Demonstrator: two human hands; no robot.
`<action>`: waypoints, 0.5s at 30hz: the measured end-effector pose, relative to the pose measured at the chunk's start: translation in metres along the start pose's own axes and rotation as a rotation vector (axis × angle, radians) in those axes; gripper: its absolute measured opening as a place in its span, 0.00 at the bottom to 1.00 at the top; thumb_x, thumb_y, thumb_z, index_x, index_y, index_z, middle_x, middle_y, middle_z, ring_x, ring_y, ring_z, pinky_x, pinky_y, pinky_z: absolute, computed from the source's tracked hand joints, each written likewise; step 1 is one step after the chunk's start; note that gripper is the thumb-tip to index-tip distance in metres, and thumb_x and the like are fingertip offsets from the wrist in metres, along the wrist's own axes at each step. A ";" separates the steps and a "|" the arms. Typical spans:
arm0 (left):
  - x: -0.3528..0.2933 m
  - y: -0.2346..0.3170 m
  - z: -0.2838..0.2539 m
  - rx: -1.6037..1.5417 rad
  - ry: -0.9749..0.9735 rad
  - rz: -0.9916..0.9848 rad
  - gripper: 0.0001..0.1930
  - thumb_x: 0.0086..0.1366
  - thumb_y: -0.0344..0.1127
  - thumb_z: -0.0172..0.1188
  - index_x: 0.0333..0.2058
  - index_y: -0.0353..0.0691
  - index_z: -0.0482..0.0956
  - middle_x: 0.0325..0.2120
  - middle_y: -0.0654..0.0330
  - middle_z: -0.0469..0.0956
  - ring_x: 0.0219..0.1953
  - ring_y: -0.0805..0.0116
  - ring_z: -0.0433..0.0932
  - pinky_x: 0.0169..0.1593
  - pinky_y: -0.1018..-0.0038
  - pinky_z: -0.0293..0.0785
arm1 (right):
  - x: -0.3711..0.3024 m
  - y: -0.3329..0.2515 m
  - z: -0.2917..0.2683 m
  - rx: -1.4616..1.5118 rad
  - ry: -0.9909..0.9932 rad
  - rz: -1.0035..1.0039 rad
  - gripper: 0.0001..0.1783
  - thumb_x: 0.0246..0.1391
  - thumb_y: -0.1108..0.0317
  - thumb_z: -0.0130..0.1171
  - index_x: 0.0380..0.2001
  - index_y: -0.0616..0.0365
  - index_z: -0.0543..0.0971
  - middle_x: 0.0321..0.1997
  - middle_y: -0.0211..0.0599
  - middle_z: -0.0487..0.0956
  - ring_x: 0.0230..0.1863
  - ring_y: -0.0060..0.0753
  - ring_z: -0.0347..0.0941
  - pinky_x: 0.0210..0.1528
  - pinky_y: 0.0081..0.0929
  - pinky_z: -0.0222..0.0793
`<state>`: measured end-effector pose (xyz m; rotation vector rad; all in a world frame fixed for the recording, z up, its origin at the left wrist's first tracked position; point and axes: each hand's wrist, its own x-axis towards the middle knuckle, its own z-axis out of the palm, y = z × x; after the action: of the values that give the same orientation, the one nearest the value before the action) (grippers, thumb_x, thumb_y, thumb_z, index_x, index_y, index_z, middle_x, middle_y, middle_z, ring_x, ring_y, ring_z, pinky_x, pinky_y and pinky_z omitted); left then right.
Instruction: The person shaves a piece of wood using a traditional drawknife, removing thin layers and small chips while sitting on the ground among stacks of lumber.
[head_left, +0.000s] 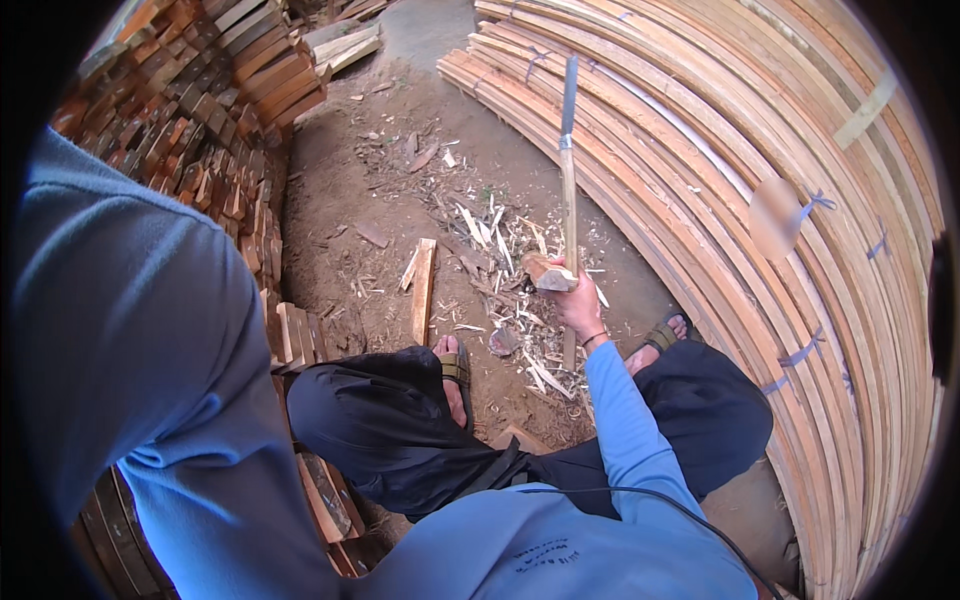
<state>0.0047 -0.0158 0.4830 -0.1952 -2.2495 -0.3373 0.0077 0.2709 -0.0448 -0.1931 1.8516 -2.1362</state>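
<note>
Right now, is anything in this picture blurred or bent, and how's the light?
Head view: the long planks curve toward the black rim, from the fisheye lens; a smeared oval patch blurs part of them; the right hand and block look fairly clear; light seems soft, without obvious glare.

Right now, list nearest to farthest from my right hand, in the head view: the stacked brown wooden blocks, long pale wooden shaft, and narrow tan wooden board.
1. Shaft: in your right hand.
2. Board: on the dirt, left of the hand.
3. Blocks: farthest left, beyond the board.
</note>
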 end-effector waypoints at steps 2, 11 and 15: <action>0.003 0.001 0.006 0.011 -0.016 0.011 0.23 0.71 0.47 0.50 0.49 0.29 0.77 0.45 0.47 0.80 0.47 0.58 0.80 0.57 0.64 0.74 | -0.001 0.006 0.000 0.107 -0.008 0.007 0.27 0.44 0.81 0.73 0.49 0.52 0.76 0.47 0.29 0.82 0.48 0.23 0.79 0.50 0.24 0.77; -0.010 -0.015 0.012 0.024 -0.031 -0.029 0.24 0.71 0.48 0.51 0.52 0.30 0.75 0.48 0.46 0.79 0.49 0.57 0.79 0.57 0.64 0.73 | -0.001 -0.002 0.012 -0.021 0.007 -0.007 0.28 0.45 0.82 0.72 0.50 0.53 0.75 0.43 0.27 0.82 0.43 0.21 0.78 0.45 0.23 0.77; -0.016 -0.011 0.041 0.006 -0.088 -0.076 0.25 0.71 0.49 0.52 0.53 0.30 0.75 0.49 0.46 0.79 0.50 0.57 0.79 0.58 0.64 0.73 | 0.005 0.014 0.003 -0.183 0.037 -0.006 0.28 0.45 0.81 0.71 0.50 0.51 0.76 0.45 0.26 0.80 0.48 0.21 0.76 0.51 0.25 0.75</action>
<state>-0.0173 -0.0146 0.4431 -0.1242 -2.3493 -0.3687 0.0060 0.2653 -0.0586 -0.2008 2.0709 -1.9859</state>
